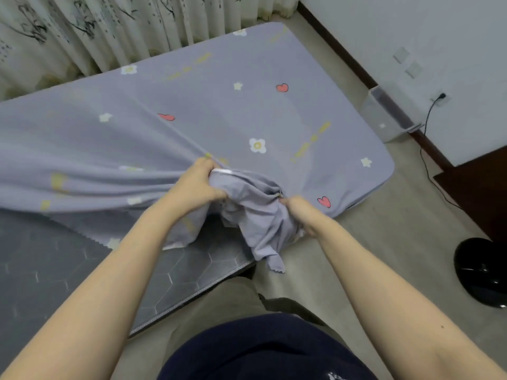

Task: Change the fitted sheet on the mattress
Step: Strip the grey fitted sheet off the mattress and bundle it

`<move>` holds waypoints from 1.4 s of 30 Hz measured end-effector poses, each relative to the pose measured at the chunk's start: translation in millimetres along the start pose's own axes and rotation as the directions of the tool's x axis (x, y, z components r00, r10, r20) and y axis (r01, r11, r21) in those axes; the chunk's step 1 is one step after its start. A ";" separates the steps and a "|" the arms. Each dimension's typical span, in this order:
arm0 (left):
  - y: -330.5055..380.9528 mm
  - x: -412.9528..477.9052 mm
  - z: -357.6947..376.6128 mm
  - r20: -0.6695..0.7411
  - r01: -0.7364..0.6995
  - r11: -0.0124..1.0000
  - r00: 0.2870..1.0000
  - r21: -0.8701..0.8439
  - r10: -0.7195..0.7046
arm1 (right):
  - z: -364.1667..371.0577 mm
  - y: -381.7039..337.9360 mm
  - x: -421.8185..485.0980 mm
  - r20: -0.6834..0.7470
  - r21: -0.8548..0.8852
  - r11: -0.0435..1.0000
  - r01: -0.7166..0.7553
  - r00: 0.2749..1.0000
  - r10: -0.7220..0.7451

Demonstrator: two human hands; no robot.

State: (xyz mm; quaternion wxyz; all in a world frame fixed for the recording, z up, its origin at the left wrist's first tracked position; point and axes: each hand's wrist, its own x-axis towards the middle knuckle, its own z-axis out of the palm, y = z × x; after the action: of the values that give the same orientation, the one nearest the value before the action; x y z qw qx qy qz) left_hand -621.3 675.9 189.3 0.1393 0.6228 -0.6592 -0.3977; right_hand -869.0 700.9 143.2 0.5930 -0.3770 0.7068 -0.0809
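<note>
Head view, looking down over both bare forearms. A lilac-grey fitted sheet (219, 105), printed with white flowers, red hearts and yellow marks, covers most of the mattress (68, 270), including the two right-hand corners. At the near corner the sheet is off the mattress, and the grey quilted surface with its hexagon stitching lies bare. That loose corner of the sheet is bunched into a wad above the mattress edge, with a tail of cloth hanging down toward the floor (384, 215).

The left hand (197, 185) grips the wad from the left, fingers curled round the fabric beside a strip of white hem. The right hand (301, 215) holds the other side of the wad, fingertips buried in the folds; its fingers appear curled and pinching cloth, though most of them are hidden. Taut creases run from the wad across the sheet to the left.

A pale patterned curtain (109, 28) hangs along the far side of the mattress. By the white wall (411, 23) stands a translucent white bin (384, 116); a black cable (428, 116) drops from a wall socket (441, 97). A glossy black round object (480, 270) rests on the floor beside dark wooden furniture (482, 187).
</note>
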 end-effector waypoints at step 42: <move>233.3 131.1 175.5 -0.373 0.048 0.965 0.926 0.258 0.053 | -264.7 10.8 53.1 0.234 0.112 0.905 0.409 0.875 -0.424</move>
State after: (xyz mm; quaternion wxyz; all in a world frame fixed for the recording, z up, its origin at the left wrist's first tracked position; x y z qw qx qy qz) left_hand -930.6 593.8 198.0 0.1799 0.6995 -0.6679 -0.1799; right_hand -1112.5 587.0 170.9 0.6578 -0.5099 0.5247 -0.1789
